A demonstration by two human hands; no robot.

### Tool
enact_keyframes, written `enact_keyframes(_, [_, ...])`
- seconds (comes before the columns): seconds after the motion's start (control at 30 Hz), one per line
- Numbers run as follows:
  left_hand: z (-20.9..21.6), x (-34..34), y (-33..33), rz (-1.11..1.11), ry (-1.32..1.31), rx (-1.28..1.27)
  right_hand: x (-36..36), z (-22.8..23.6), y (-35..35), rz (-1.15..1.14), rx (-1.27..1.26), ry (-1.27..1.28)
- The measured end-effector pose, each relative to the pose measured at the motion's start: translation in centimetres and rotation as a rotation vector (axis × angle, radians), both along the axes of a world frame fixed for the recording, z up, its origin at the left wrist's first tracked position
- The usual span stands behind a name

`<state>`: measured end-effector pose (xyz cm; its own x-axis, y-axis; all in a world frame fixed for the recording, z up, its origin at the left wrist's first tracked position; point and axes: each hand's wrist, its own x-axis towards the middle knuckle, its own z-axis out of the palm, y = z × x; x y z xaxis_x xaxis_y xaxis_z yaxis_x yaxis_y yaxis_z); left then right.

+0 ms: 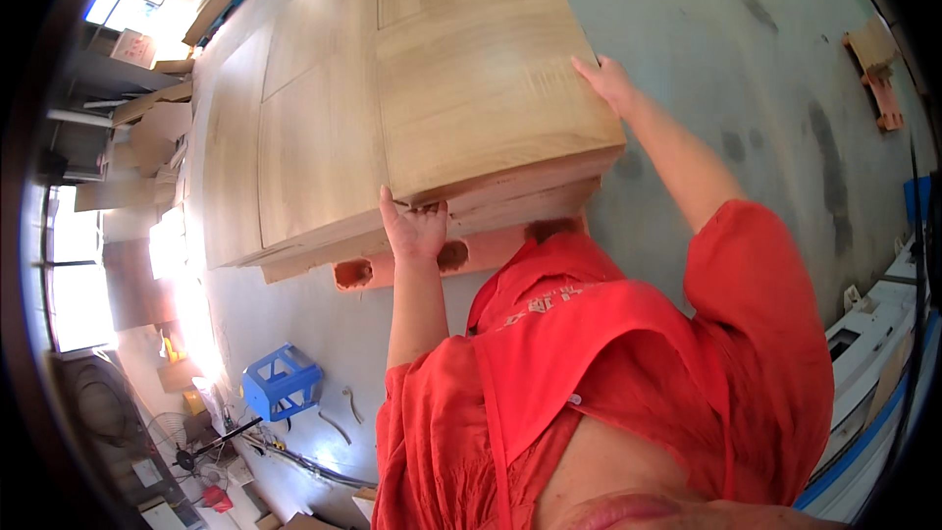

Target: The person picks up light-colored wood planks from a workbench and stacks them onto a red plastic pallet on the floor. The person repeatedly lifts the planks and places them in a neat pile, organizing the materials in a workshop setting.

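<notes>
A broad stack of light wood-grain panels (471, 88) lies in front of me, with straight seams across its top. My left hand (417, 228) grips the near edge of the top panel, palm turned up, thumb at the upper face and fingers curled at the edge. At the right edge, near the close corner, my right hand (610, 88) clasps the same panel with its thumb on top; the other fingers are partly hidden. Below the panels is an orange-red pallet (392, 268) with dark openings in its side.
A blue plastic stool (282, 382) stands on the grey floor to the left, beside curved strips and cables. Cardboard pieces (137, 275) lean along the left wall by bright windows. A fan (169, 432) is at the lower left; another pallet (878, 79) lies far right.
</notes>
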<state>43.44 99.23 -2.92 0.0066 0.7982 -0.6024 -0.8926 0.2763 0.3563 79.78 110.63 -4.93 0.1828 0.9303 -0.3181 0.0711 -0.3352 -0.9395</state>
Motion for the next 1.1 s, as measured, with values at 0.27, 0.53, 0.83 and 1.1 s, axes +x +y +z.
enact_keyframes(0.27, [-0.5,0.5,-1.5,-0.006,0.045,-0.023,1.7,-0.1,2.4,-0.042,-0.158,0.105])
enact_keyframes(0.53, [-2.0,2.3,-4.8,-0.138,0.101,-0.068,2.0,1.2,0.8,-0.007,-0.144,-0.069])
enact_keyframes(0.83, [-1.1,6.7,-7.6,-0.597,0.065,-0.030,5.6,5.6,-9.1,0.011,-0.180,0.051])
enact_keyframes(1.1, [-2.2,5.5,-7.5,-0.851,0.194,0.150,2.8,1.5,-23.6,-0.221,-0.298,0.428])
